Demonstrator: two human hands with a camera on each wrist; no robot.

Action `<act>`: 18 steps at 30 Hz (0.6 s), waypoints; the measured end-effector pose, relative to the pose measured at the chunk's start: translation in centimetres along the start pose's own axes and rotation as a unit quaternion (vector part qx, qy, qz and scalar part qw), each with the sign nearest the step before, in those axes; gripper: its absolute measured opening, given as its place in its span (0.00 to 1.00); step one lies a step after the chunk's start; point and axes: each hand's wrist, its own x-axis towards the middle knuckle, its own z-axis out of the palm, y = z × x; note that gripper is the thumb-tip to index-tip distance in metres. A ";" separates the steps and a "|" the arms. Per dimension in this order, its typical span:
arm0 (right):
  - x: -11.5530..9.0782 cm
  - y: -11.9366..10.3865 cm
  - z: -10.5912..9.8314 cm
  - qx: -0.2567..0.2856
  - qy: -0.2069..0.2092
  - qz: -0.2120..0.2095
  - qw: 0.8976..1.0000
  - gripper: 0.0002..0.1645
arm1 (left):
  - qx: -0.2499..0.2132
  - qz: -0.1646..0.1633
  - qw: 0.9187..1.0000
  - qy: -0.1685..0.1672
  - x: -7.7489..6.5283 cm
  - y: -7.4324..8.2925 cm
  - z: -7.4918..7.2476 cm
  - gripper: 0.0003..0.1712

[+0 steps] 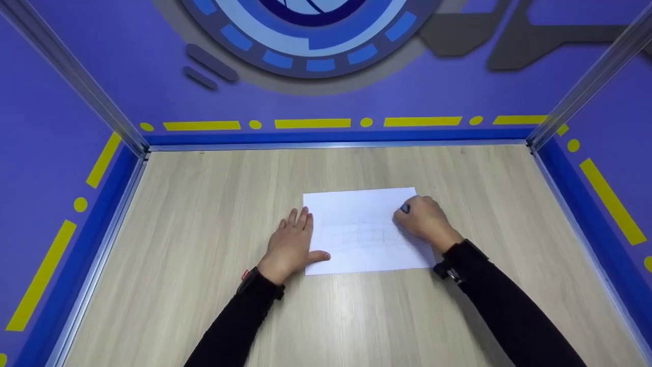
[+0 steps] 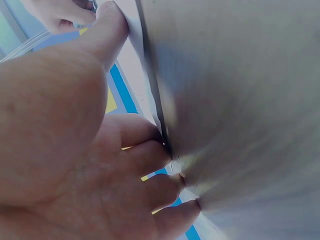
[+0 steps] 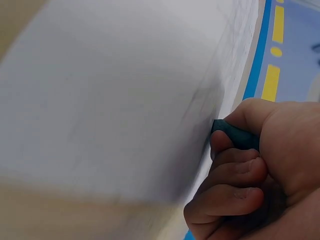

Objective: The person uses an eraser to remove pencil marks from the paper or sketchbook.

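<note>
Right hand (image 1: 424, 218) in fist round teal object (image 3: 239, 136)

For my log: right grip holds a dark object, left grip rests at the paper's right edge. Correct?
Wrong edge: the left grip rests at the left edge of the paper, per head view; the right grip holds a dark object.

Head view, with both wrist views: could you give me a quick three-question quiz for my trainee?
1. Which hand grips the dark block?
2. True or false: the left hand has its thumb over the paper.
3. What shows on the paper? a) bold red letters b) faint grey lines c) green dots

Key: 1. The right hand; 2. True; 3. b
</note>
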 end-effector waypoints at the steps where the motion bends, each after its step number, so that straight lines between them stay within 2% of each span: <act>1: -0.1 0.4 -0.2 -0.005 0.001 0.001 1.000 0.24 | 0.000 0.001 1.000 0.001 0.0 0.0 0.0 0.67; 6: -0.4 1.4 -1.2 -0.014 -0.003 0.017 1.000 0.24 | -0.003 0.004 1.000 0.006 -0.1 0.0 -0.1 0.67; 14: -0.2 1.1 -1.7 -0.016 -0.042 0.031 0.998 0.25 | -0.025 0.009 1.000 0.009 -0.2 -0.3 0.0 0.67; 16: -0.1 1.0 -1.7 -0.004 -0.050 0.038 0.998 0.25 | -0.027 0.010 1.000 0.008 -0.1 -0.3 0.0 0.67; 18: -0.1 0.8 -1.6 0.032 -0.053 0.041 0.997 0.25 | -0.024 0.010 1.000 0.007 -0.1 -0.3 0.1 0.66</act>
